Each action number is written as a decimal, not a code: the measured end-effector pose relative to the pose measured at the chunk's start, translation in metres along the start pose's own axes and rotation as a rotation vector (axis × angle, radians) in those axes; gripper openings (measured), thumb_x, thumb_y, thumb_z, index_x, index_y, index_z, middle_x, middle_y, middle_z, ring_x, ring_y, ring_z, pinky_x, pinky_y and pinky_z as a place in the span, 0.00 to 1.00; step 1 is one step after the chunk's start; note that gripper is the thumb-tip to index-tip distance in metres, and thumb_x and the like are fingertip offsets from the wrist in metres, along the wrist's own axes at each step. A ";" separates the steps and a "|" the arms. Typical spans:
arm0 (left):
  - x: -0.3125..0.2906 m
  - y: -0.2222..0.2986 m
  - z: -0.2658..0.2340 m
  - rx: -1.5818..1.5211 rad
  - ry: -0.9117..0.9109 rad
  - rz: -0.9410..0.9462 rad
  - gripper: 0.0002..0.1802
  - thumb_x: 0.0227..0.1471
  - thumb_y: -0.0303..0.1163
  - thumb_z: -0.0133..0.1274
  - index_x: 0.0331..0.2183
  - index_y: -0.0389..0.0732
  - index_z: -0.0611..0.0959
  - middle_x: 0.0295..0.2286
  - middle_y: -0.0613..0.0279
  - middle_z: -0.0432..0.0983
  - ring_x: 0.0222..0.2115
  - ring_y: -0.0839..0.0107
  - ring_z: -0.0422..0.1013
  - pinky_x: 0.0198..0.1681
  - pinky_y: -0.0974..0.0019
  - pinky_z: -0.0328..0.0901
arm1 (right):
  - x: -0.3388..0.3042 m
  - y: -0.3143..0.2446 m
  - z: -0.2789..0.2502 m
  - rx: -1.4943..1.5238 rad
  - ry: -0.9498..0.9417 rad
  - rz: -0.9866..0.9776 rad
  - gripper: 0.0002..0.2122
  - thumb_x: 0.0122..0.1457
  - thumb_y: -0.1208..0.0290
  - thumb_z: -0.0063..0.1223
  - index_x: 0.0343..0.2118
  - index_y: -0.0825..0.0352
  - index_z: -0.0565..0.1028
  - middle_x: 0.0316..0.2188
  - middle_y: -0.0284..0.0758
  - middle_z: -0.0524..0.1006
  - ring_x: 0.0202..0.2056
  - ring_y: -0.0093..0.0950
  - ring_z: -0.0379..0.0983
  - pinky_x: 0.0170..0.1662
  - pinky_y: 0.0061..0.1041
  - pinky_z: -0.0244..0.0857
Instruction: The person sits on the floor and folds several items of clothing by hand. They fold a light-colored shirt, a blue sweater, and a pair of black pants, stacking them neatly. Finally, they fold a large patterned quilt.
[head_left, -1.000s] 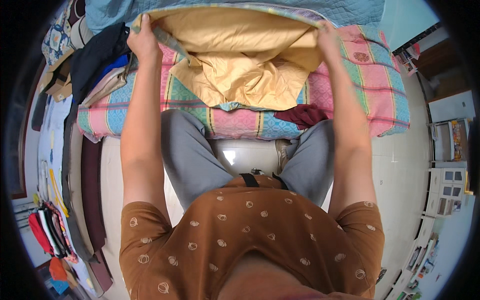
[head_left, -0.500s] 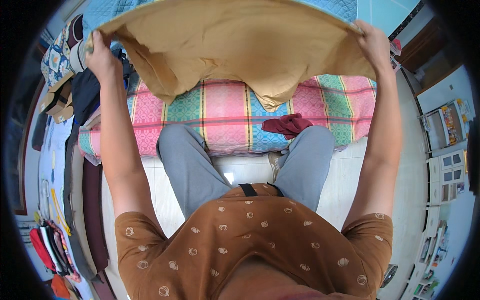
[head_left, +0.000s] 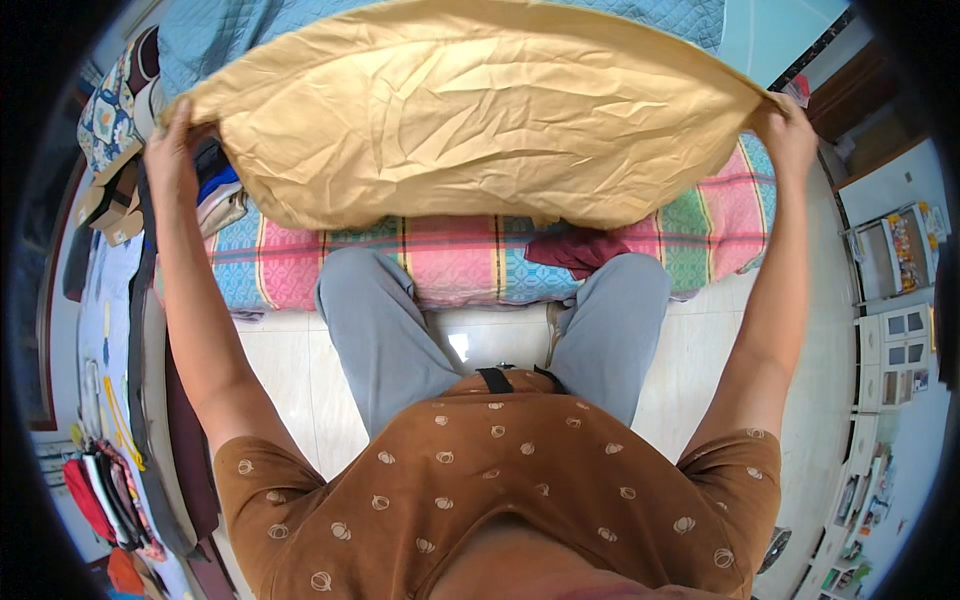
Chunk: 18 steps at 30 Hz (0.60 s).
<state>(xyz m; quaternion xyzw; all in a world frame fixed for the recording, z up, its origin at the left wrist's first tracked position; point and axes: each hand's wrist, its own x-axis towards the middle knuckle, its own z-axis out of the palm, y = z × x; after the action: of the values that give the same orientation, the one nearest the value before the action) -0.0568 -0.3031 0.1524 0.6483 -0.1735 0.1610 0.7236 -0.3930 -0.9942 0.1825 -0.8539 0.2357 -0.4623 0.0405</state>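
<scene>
A wrinkled golden-tan cloth [head_left: 480,120] is stretched wide in the air between my two hands, its lower edge hanging in a curve. At the left, my left hand [head_left: 172,160] is closed on one upper corner. My right hand [head_left: 790,138] grips the opposite corner, with the arm held out to the right. Below the cloth, a checked pink, blue and green cover [head_left: 455,262] lies over the bed edge. A crumpled maroon cloth [head_left: 575,255] rests on it by my right knee, its upper part close under the hanging fabric.
A blue quilted cover [head_left: 240,45] spreads at the far side. Dark and light clothes [head_left: 222,195] lie by my left forearm, beside an open cardboard box [head_left: 112,200]. My knees [head_left: 365,300] are against the bed edge. White shelves [head_left: 900,340] stand along the right.
Both hands have moved outward, stretching the tan cloth wider. Its drooping lower corners have swung out into a fuller, lower curve that now partly overlaps the maroon cloth.
</scene>
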 end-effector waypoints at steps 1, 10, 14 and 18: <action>0.013 -0.024 0.003 0.032 -0.033 -0.143 0.20 0.56 0.37 0.60 0.44 0.34 0.78 0.37 0.57 0.80 0.36 0.66 0.78 0.40 0.65 0.74 | 0.008 0.013 0.026 -0.117 -0.099 0.048 0.15 0.56 0.61 0.48 0.44 0.52 0.81 0.36 0.41 0.81 0.39 0.43 0.78 0.44 0.34 0.70; 0.148 -0.054 0.054 -0.134 0.051 0.000 0.20 0.64 0.32 0.48 0.51 0.27 0.73 0.46 0.47 0.74 0.44 0.56 0.75 0.46 0.55 0.73 | 0.126 0.040 0.108 0.935 0.073 0.259 0.13 0.59 0.82 0.41 0.44 0.72 0.78 0.35 0.36 0.79 0.33 0.26 0.76 0.36 0.24 0.71; 0.148 0.023 0.066 -0.230 0.056 0.269 0.17 0.63 0.30 0.49 0.48 0.28 0.77 0.41 0.48 0.78 0.39 0.55 0.79 0.46 0.57 0.74 | 0.177 0.061 0.042 0.822 0.324 0.082 0.13 0.62 0.80 0.43 0.45 0.71 0.78 0.38 0.36 0.80 0.34 0.25 0.77 0.39 0.24 0.73; 0.110 0.063 0.055 -0.068 0.274 0.302 0.14 0.58 0.31 0.57 0.44 0.33 0.81 0.30 0.57 0.80 0.21 0.69 0.76 0.22 0.69 0.68 | 0.151 0.034 -0.005 1.008 0.364 0.070 0.06 0.63 0.75 0.50 0.37 0.69 0.78 0.25 0.33 0.78 0.24 0.23 0.74 0.26 0.20 0.63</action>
<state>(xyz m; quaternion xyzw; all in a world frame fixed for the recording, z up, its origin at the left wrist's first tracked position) 0.0100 -0.3506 0.2636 0.5622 -0.1742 0.3486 0.7294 -0.3399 -1.0895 0.2918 -0.6262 0.0160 -0.6573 0.4190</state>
